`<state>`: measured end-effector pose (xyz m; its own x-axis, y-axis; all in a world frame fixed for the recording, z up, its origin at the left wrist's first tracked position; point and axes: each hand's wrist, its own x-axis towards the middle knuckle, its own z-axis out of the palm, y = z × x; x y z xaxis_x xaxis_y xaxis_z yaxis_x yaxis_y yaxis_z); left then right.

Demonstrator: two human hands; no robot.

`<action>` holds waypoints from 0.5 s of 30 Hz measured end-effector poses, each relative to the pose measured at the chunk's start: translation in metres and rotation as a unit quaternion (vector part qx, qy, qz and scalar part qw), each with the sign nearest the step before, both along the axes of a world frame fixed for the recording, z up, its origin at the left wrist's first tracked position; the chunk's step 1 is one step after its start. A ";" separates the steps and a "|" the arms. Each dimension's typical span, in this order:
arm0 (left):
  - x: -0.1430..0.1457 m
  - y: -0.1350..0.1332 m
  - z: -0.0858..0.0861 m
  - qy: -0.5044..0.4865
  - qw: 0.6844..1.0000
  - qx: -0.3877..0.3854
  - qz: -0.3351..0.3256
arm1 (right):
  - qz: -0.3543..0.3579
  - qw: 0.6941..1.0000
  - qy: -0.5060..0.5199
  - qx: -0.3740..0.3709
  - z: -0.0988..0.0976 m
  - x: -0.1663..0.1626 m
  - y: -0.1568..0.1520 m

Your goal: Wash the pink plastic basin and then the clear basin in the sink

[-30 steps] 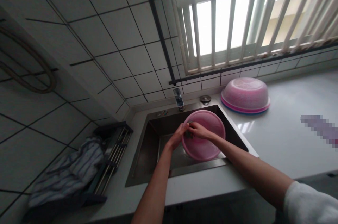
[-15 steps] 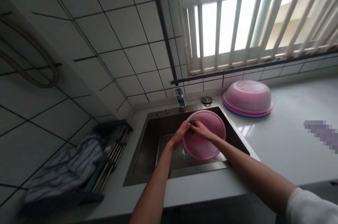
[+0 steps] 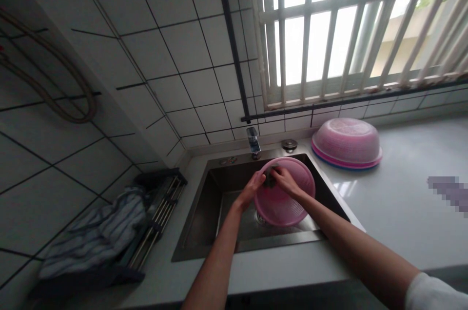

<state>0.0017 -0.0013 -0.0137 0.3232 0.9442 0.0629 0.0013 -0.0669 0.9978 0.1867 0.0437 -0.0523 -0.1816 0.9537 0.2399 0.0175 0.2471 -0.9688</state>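
The fingers of the right hand (image 3: 287,179) are closed over a small dark pad (image 3: 271,178) — a scrubber, by the look of it — pressed against the inside of the pink colander (image 3: 288,198) near its far-left rim. The left hand (image 3: 252,188) grips that same rim from the left side, fingers curled over the edge and thumb on the outside, so the two hands nearly touch. The colander is tilted, its open side facing the person, and sits over the right half of the steel sink (image 3: 204,212), just in front of the tap (image 3: 253,142).

On the white counter (image 3: 395,198) to the right, well apart from the hands, another pink colander (image 3: 346,142) lies upside down on a stack whose bottom rim shows blue. To the left of the sink a striped cloth (image 3: 95,232) lies over a dark rack (image 3: 157,212) — both near the tiled wall.
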 end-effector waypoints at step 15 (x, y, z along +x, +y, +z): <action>-0.006 0.008 -0.018 -0.022 0.999 -0.043 -0.024 | -0.020 0.999 -0.015 -0.022 -0.001 -0.001 0.000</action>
